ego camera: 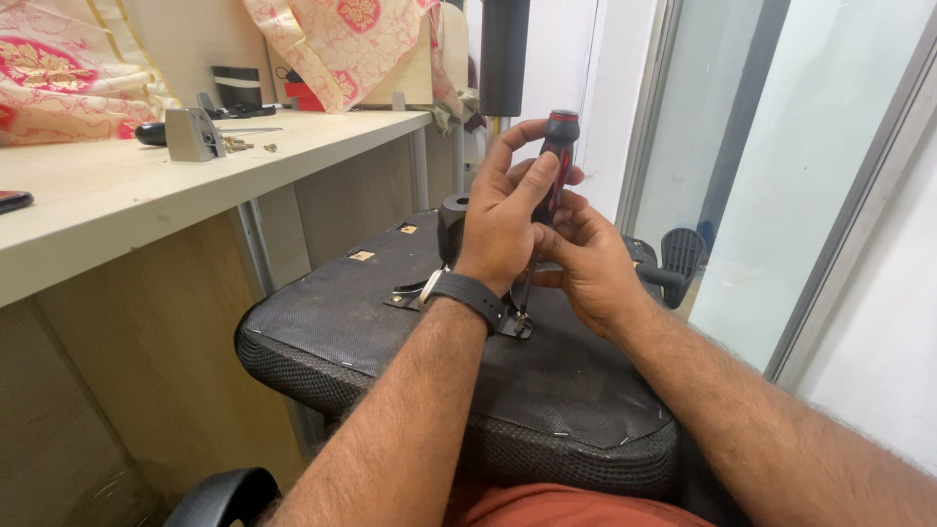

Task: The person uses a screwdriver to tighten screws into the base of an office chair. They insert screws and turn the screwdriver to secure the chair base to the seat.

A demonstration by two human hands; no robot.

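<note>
behind the left hand (503, 220), the screwdriver (556, 161) shaft is mostly hidden.

The left hand (503, 220) is covering the middle of the black-and-red-handled screwdriver (558, 146), and its thin shaft is disappearing behind the wrist, so the tip at the grey metal bracket (512, 327) is too small to make out. The right hand (586, 263), just right of the screwdriver, is hiding its own fingertips behind the left hand. The upturned black fabric chair seat (390, 322) under the screwdriver is being cut off by the forearms.
</note>
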